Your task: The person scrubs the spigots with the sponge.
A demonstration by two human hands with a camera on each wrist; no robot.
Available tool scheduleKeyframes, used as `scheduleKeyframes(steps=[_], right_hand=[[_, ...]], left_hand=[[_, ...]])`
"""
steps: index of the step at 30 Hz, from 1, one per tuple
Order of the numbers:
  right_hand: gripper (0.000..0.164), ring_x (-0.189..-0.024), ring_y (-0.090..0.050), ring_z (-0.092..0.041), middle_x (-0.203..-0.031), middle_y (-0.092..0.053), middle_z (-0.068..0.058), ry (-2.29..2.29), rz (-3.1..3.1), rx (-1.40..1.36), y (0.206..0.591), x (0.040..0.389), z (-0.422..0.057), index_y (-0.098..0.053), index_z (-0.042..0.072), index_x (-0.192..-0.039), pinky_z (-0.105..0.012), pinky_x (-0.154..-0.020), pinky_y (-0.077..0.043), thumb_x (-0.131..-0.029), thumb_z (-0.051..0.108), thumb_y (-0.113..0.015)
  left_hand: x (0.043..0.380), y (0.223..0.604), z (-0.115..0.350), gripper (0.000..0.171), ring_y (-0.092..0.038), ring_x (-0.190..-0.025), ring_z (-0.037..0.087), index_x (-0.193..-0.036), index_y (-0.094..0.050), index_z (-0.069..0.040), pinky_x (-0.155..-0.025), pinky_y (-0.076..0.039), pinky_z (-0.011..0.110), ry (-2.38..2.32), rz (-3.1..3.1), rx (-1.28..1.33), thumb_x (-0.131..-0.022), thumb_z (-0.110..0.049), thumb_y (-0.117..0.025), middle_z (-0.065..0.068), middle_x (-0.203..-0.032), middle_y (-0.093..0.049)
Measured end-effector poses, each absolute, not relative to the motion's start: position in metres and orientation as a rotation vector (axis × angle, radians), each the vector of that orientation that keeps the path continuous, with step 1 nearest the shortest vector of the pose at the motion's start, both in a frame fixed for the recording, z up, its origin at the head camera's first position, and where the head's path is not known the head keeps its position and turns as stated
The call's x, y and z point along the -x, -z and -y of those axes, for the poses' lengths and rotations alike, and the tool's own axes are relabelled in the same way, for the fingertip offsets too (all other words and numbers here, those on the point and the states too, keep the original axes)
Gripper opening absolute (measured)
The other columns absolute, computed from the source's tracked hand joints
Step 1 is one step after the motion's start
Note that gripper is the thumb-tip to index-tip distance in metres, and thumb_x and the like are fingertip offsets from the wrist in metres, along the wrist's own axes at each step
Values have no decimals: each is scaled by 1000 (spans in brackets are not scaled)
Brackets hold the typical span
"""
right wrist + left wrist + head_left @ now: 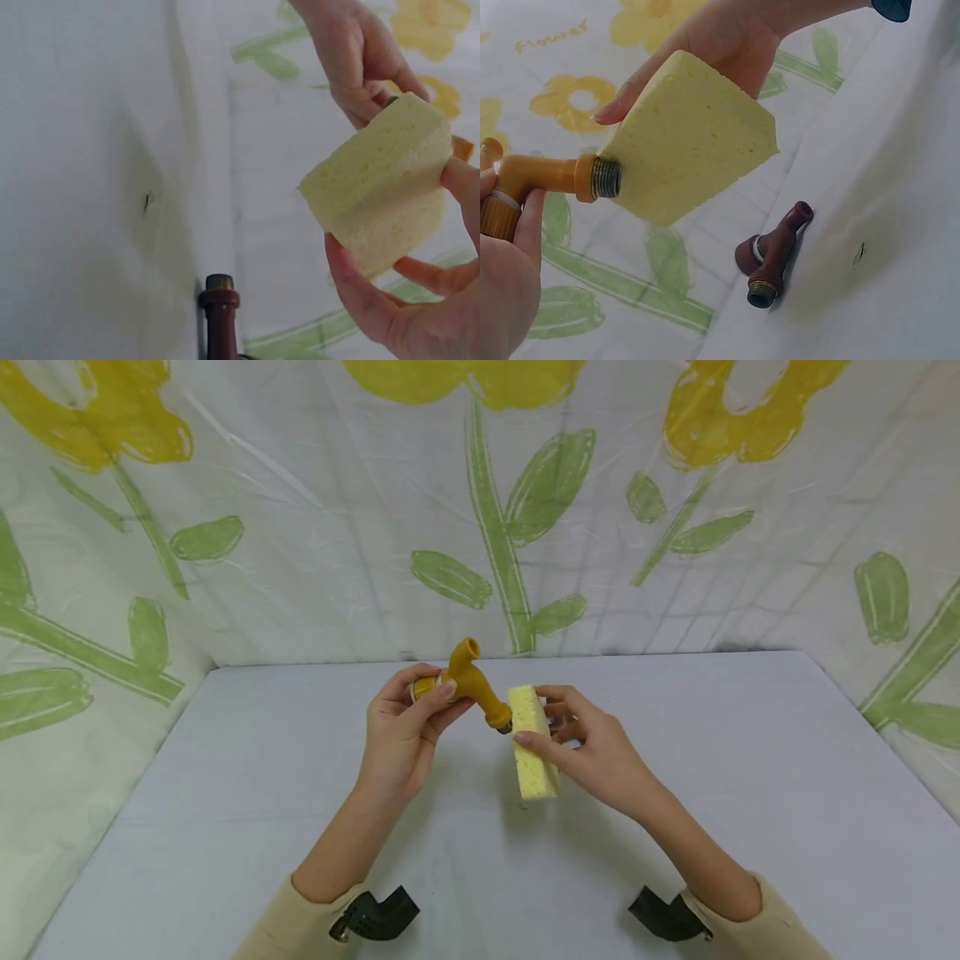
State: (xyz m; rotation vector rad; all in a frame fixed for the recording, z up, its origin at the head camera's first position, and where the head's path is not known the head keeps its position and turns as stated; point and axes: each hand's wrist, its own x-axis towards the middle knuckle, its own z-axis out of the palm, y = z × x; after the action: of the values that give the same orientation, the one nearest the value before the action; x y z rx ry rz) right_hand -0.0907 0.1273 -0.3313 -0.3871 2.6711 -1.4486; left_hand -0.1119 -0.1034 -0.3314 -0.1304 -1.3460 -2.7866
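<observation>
My left hand (401, 727) grips a yellow plastic tap (474, 685) by its handle end, above the table. The tap's threaded metal end (606, 178) points at a pale yellow sponge (534, 752) and sits right at its broad face. My right hand (600, 752) holds the sponge upright by its edges, thumb on the near side and fingers on the far side. In the right wrist view the sponge hides most of the tap. A dark red tap (776, 259) lies on the table beyond the hands; the right hand mostly covers it in the head view.
A white-covered table (225, 827) spreads under both hands, with a small dark mark (860, 253) on its cover. Behind it hangs a white sheet (315, 568) painted with yellow flowers and green leaves. Black wrist mounts (378, 917) stick out from the sleeves.
</observation>
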Motion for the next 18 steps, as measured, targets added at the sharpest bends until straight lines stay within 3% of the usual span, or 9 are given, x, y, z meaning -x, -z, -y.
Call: scheduleKeyframes(steps=[11, 18], right_hand=[[62, -97, -69, -24, -130, -67, -15, 1479, -2646, 383, 330, 90, -126, -52, 17, -151, -34, -76, -60, -98, 36, -78], [59, -96, -69, -21, -139, -63, -19, 1599, -2588, 439, 329, 90, -128, -51, 14, -153, -33, -80, -60, -101, 26, -75]], left_hand=[[113, 331, 104, 40, -77, -90, 22, -95, -73, -14, -89, -64, 36, 2786, 1330, 149, -100, 19, -51, 10, -107, -59], [113, 330, 108, 43, -75, -97, 21, -95, -74, -16, -90, -64, 36, 2835, 1341, 221, -100, 19, -50, 9, -112, -56]])
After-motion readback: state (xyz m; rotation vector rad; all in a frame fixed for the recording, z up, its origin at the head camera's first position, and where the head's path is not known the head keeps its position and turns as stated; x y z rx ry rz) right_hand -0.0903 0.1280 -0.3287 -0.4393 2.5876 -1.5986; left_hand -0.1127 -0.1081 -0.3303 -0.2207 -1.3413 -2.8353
